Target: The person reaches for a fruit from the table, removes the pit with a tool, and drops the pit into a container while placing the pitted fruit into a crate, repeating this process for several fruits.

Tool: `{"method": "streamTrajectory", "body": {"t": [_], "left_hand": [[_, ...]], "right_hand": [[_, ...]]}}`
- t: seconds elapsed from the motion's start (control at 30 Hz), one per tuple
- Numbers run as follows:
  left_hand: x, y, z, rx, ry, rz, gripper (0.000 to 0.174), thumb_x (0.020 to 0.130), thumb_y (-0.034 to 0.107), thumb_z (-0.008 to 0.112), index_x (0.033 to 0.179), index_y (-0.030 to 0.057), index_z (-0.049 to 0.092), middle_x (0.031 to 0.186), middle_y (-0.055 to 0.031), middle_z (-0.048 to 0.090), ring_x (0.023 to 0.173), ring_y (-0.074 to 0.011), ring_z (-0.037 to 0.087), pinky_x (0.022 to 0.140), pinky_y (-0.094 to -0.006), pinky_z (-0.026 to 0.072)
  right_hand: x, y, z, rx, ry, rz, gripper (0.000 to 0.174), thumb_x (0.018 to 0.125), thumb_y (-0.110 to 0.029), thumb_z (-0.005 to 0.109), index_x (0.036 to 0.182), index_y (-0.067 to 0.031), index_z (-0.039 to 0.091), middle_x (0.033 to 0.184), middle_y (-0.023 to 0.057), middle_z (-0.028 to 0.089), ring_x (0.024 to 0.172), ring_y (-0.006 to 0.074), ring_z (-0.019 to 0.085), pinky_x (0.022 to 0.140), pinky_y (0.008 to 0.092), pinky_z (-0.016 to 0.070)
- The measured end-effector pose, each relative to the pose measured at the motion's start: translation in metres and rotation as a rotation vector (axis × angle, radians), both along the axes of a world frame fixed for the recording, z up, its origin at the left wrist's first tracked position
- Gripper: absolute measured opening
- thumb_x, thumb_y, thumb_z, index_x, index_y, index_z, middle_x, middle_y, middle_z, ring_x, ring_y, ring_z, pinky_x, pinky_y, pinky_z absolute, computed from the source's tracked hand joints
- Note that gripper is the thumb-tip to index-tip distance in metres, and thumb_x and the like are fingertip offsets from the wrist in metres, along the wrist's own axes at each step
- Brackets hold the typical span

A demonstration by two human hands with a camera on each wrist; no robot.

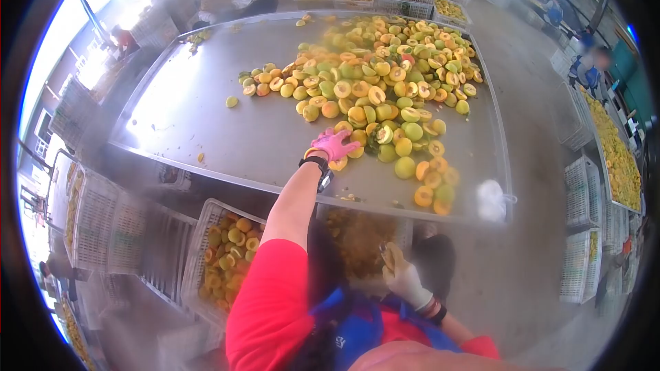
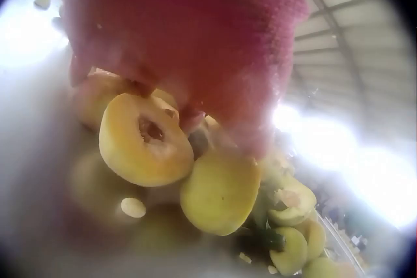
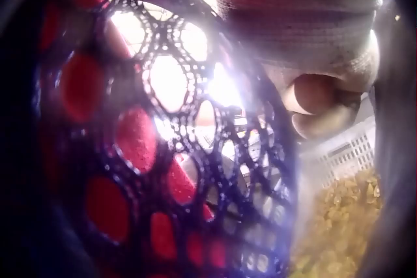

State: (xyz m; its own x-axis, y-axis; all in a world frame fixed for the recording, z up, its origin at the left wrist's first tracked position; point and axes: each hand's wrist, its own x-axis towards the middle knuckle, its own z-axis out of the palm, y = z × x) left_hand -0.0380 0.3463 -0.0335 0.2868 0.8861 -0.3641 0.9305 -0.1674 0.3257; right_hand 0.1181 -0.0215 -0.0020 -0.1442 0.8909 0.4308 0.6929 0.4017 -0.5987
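Note:
In a pink glove, my left hand [image 1: 331, 144] is at the near edge of the fruit pile, fingers spread over fruit halves. The left wrist view has this hand [image 2: 182, 50] above a cut half [image 2: 124, 154] with a brown hollow and a greenish-yellow one [image 2: 221, 193], its fingertips touching them. My white-gloved right hand [image 1: 407, 283] pinches a small brownish object [image 1: 389, 258] above a crate below the table edge. Up close, the right hand [image 3: 306, 37] is curled at that object [image 3: 322, 105]; its exact kind cannot be told.
A metal table [image 1: 199, 103] bears the large pile of halved fruit [image 1: 385, 62]. A white bundle [image 1: 491, 200] lies at its right corner. Below the near edge are a crate of fruit [image 1: 230, 251] and another crate [image 1: 361, 233]. Stacked crates and people stand around.

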Motion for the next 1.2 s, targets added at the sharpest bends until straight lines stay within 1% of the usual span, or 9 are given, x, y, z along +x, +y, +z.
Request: {"method": "streamTrajectory", "body": {"t": [0.23,0.3,0.4,0.63,0.7,0.83,1.03,1.13,1.2], "left_hand": [[0.013,-0.012,-0.021,0.045,-0.034,-0.147,0.081,0.08,0.065,0.062,0.145,0.0195,0.045,0.15,-0.015,0.038,0.135,-0.035,0.045,0.109,-0.051,0.0375],[0.021,-0.004,-0.038,0.123,-0.355,0.131,0.082,0.082,0.054,0.067,0.147,0.0139,0.039,0.151,-0.0184,0.035,0.133,-0.0364,0.048,0.106,-0.0473,0.0426],[0.028,0.009,-0.05,0.162,-0.404,0.25,0.078,0.083,0.045,0.069,0.146,0.01,0.037,0.15,-0.0212,0.034,0.131,-0.0381,0.048,0.103,-0.0453,0.0455],[0.037,0.015,-0.03,0.06,-0.208,0.263,0.062,0.086,0.043,0.067,0.139,0.0174,0.046,0.152,-0.0172,0.034,0.131,-0.0365,0.049,0.104,-0.0485,0.044],[0.038,0.017,-0.035,0.163,-0.168,0.207,0.049,0.086,0.04,0.068,0.126,0.0166,0.053,0.148,-0.0196,0.036,0.128,-0.04,0.049,0.104,-0.0475,0.0445],[0.046,0.023,-0.053,0.186,-0.104,0.167,0.053,0.087,0.036,0.066,0.135,0.0209,0.051,0.151,-0.0134,0.038,0.131,-0.0342,0.049,0.103,-0.0518,0.0433],[0.048,0.016,-0.062,0.117,-0.295,0.211,0.053,0.078,0.03,0.075,0.124,0.01,0.059,0.14,-0.0168,0.053,0.123,-0.0394,0.054,0.101,-0.0456,0.0472],[0.049,0.007,-0.053,-0.019,-0.185,-0.06,0.064,0.074,0.028,0.078,0.129,0.0069,0.053,0.125,-0.0216,0.061,0.116,-0.0416,0.058,0.098,-0.0433,0.0493],[0.054,-0.006,-0.054,0.011,-0.114,-0.155,0.068,0.075,0.029,0.077,0.132,0.0063,0.048,0.114,-0.0247,0.066,0.111,-0.0418,0.061,0.096,-0.0439,0.05]], "right_hand": [[0.004,-0.007,0.012,0.13,-0.01,0.037,0.055,0.085,-0.007,0.065,0.136,0.0005,0.048,0.1,0.0267,0.067,0.092,0.0429,0.067,0.075,0.0427,0.0563],[0.006,-0.014,0.0,-0.029,0.031,-0.022,0.054,0.085,-0.008,0.065,0.136,0.0007,0.049,0.099,0.0259,0.067,0.091,0.0428,0.067,0.075,0.0424,0.0563],[0.01,-0.016,-0.007,-0.022,0.037,-0.028,0.052,0.086,-0.009,0.065,0.135,0.0005,0.049,0.097,0.0251,0.067,0.088,0.0426,0.067,0.073,0.0428,0.0562],[0.016,-0.024,-0.026,-0.243,-0.013,-0.131,0.05,0.087,-0.012,0.063,0.134,-0.0006,0.048,0.093,0.0254,0.067,0.084,0.0438,0.067,0.069,0.0454,0.0551],[0.015,-0.023,-0.023,-0.263,-0.007,-0.139,0.051,0.086,-0.012,0.063,0.134,-0.0024,0.048,0.092,0.025,0.067,0.083,0.044,0.066,0.069,0.0465,0.0547],[0.015,-0.023,-0.012,-0.166,0.031,-0.111,0.05,0.086,-0.012,0.063,0.134,-0.0039,0.049,0.091,0.0238,0.067,0.082,0.0439,0.066,0.068,0.0474,0.0543],[0.01,-0.02,0.0,-0.179,0.003,-0.107,0.051,0.086,-0.011,0.063,0.133,-0.0044,0.048,0.09,0.0233,0.067,0.08,0.0443,0.066,0.066,0.0472,0.0542],[0.01,-0.02,-0.008,-0.079,0.05,-0.079,0.052,0.085,-0.011,0.064,0.134,-0.0037,0.048,0.09,0.0245,0.067,0.08,0.0443,0.066,0.066,0.0468,0.0544],[0.014,-0.019,-0.008,0.054,-0.089,0.084,0.067,0.082,-0.042,0.073,0.129,0.0025,0.055,0.115,0.0231,0.061,0.098,0.0385,0.065,0.071,0.0383,0.058]]}}
